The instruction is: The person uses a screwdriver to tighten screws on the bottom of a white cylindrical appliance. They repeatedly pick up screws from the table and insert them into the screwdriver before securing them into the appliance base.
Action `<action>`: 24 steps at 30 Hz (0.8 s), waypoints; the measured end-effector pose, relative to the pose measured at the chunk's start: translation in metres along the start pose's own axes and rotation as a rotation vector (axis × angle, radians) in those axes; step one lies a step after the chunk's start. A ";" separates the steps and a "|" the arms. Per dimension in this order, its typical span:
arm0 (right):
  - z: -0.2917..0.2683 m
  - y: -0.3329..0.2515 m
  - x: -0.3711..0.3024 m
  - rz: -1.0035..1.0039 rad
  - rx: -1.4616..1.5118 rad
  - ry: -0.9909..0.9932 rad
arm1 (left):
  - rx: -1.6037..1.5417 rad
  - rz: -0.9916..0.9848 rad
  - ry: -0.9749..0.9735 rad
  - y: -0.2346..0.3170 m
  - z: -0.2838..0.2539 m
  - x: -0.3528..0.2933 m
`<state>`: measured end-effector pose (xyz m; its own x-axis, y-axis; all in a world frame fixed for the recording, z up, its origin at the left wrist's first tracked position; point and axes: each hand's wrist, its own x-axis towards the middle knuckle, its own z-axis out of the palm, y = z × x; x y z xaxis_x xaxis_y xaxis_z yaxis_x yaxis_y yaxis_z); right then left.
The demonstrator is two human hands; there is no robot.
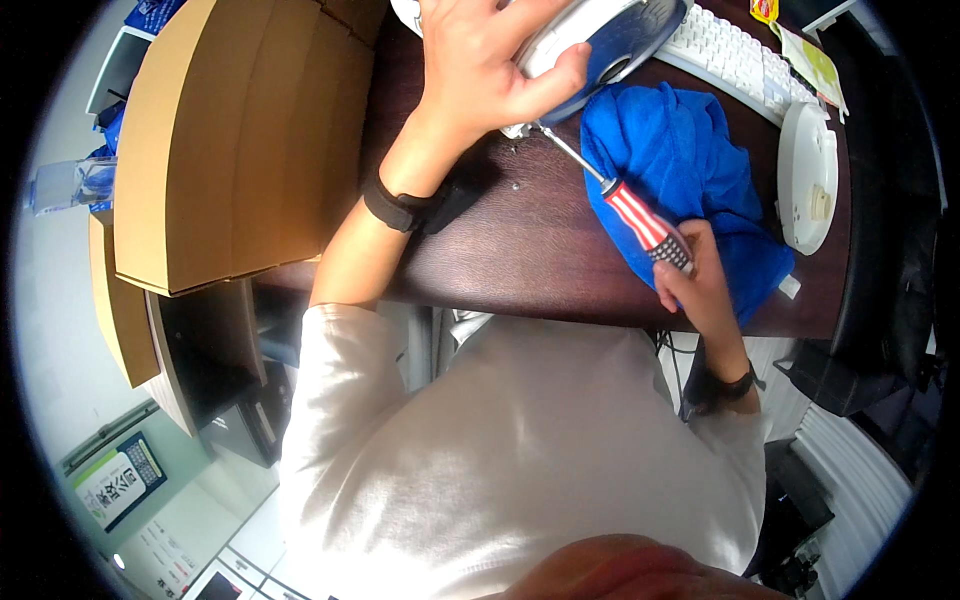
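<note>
Screwdriver (637,216) in right hand (698,275)

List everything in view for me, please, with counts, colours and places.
Screwdriver: 1, red-white-black handle, right hand
Appliance: 1, white and blue, under left hand
Cloth: 1, blue, on the table
Keyboard: 1, white, upper right
Oval part: 1, white, right of cloth
Packets: 2, yellow-red and green-white, top right
Cardboard box: at least 1, brown, left
Table: 1, dark reddish-brown, centre
Sign: 1, multicoloured, lower left
Edge items: count unclear, mixed colours
Shirt: 1, pale, lower centre
Wristbands: 2, black, one per arm
Left hand: 1, bare, on appliance
Right hand: 1, bare, on screwdriver
</note>
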<state>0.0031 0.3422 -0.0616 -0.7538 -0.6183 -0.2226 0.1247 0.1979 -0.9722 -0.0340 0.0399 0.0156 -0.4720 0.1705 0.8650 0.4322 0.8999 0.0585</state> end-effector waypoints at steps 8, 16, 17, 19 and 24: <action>-0.007 0.002 0.002 0.565 0.741 -0.155 | 0.008 -0.020 -0.013 -0.003 0.001 -0.003; 0.001 0.003 -0.007 0.331 0.441 -0.004 | 0.008 -0.064 -0.029 0.000 -0.001 -0.003; -0.005 0.004 -0.004 0.402 0.550 -0.068 | 0.013 -0.060 -0.025 -0.001 -0.002 -0.003; -0.011 0.004 -0.001 0.544 0.773 -0.192 | 0.018 -0.048 -0.020 -0.001 -0.001 -0.003; 0.014 -0.011 -0.013 0.358 0.207 0.008 | 0.003 -0.033 0.002 -0.002 0.000 -0.005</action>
<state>0.0201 0.3376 -0.0491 -0.6441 -0.5322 -0.5495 0.5066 0.2414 -0.8277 -0.0327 0.0372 0.0109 -0.4841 0.1398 0.8638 0.4140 0.9063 0.0854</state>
